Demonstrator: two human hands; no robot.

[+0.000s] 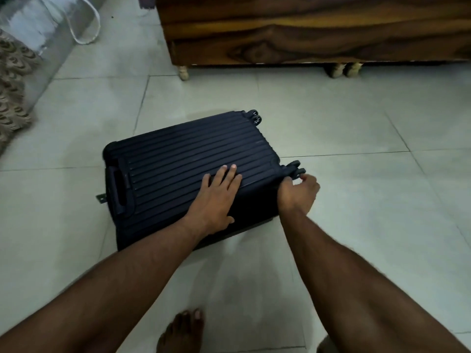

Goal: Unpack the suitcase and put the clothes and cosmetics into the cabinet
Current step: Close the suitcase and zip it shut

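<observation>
A dark navy ribbed suitcase (183, 159) lies flat and closed on the tiled floor, its handle at the left end and its wheels at the right end. My left hand (216, 197) presses flat on the lid near the front edge, fingers straight and thumb over the side. My right hand (298, 194) is at the near right corner beside a wheel (297, 169), fingers curled and pinching something small at the suitcase's edge, probably a zipper pull; the thing itself is hidden. No clothes or cosmetics show.
A wooden bed frame (305, 34) on small legs runs along the back. A silvery bag (38, 29) with a white strap and a patterned cloth (10, 90) sit at the left. My bare foot (182, 332) stands on the floor below the suitcase.
</observation>
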